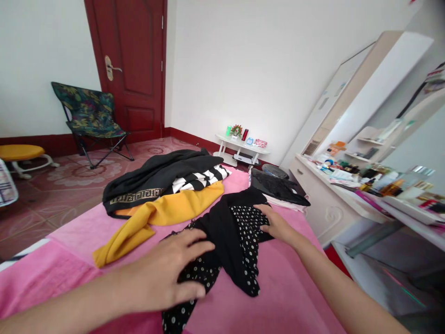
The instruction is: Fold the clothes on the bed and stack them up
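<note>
A black garment with white-dotted parts (225, 232) lies loosely bunched on the pink bedspread (285, 287). Over its near left part is my left hand (174, 266), fingers spread; whether they touch the cloth I cannot tell. My right hand (276, 225) rests at the garment's right side, fingers stretched over the dotted cloth. Just beyond my left hand a yellow garment (174, 208) lies with one sleeve reaching toward me. Behind it are a black garment with a gold-patterned band (156, 174) and a black-and-white patterned cloth (200, 180).
Folded dark clothes (278, 188) lie at the bed's far right corner. A dressing table (323, 195) crowded with bottles stands to the right. At the far wall is a low white table (239, 143). A camouflage folding chair (92, 113) and yellow stool (21, 152) stand left, near a red door (135, 69).
</note>
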Demonstrator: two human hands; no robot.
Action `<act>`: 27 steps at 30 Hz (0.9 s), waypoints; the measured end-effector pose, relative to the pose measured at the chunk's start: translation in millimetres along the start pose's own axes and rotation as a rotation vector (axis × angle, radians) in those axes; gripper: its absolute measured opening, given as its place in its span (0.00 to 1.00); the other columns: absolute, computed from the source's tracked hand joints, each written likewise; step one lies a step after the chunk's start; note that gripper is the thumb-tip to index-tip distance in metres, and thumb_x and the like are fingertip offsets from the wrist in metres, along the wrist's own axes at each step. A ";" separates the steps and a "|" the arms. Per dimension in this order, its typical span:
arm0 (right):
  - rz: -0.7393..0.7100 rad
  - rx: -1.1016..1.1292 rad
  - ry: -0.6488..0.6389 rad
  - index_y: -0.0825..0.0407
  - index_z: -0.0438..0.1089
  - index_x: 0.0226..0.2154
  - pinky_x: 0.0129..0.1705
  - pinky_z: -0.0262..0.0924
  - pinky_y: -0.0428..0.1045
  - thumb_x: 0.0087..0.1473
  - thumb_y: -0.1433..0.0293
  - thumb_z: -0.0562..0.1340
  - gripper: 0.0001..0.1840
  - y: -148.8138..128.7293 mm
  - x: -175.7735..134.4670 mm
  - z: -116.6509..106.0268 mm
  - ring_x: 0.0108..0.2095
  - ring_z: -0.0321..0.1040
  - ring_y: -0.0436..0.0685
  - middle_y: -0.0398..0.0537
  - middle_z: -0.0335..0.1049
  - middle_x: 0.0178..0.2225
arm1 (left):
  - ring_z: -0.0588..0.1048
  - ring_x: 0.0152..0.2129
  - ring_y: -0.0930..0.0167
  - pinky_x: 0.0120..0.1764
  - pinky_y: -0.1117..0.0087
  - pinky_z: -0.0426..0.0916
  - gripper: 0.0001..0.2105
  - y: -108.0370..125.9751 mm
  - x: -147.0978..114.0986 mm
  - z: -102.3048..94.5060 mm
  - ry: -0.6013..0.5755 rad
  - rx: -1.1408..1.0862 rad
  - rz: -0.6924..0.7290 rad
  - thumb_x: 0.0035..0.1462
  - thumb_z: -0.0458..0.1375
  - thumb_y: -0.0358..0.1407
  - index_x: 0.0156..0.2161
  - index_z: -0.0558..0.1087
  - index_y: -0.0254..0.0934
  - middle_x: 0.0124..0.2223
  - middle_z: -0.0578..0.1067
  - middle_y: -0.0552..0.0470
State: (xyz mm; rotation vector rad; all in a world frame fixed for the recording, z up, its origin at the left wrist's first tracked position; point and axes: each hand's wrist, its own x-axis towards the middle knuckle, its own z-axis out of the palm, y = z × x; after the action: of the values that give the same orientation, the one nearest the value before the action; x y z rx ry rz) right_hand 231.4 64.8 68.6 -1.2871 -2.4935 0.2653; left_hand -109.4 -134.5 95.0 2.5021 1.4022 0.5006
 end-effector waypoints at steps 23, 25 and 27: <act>0.151 0.153 -0.098 0.50 0.70 0.27 0.31 0.56 0.47 0.46 0.69 0.61 0.03 -71.2 -60.2 -109.6 0.28 0.63 0.53 0.40 0.67 0.25 | 0.74 0.28 0.69 0.32 0.72 0.68 0.10 -42.5 48.7 -78.9 -0.217 -0.628 -0.151 0.44 0.61 0.34 0.35 0.73 0.35 0.31 0.76 0.53; 0.148 0.041 0.390 0.48 0.71 0.34 0.37 0.60 0.51 0.51 0.67 0.57 0.08 -63.0 -34.0 -105.0 0.33 0.66 0.57 0.45 0.70 0.32 | 0.75 0.31 0.66 0.36 0.67 0.69 0.08 -74.5 69.6 -84.8 0.237 -0.398 -0.311 0.45 0.59 0.33 0.34 0.73 0.36 0.32 0.75 0.52; 0.079 -0.038 0.608 0.48 0.69 0.40 0.44 0.60 0.54 0.52 0.68 0.57 0.12 -54.8 -17.9 -82.6 0.41 0.66 0.59 0.49 0.70 0.40 | 0.73 0.38 0.63 0.43 0.62 0.67 0.11 -95.7 80.6 -80.9 0.471 -0.196 -0.352 0.46 0.58 0.32 0.38 0.73 0.37 0.39 0.74 0.49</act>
State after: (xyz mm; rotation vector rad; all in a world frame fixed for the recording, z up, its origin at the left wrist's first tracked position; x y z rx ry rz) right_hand 229.7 19.9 158.8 -1.2490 -1.9419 -0.1419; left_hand -177.3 -13.5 149.3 1.9971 1.8029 1.1368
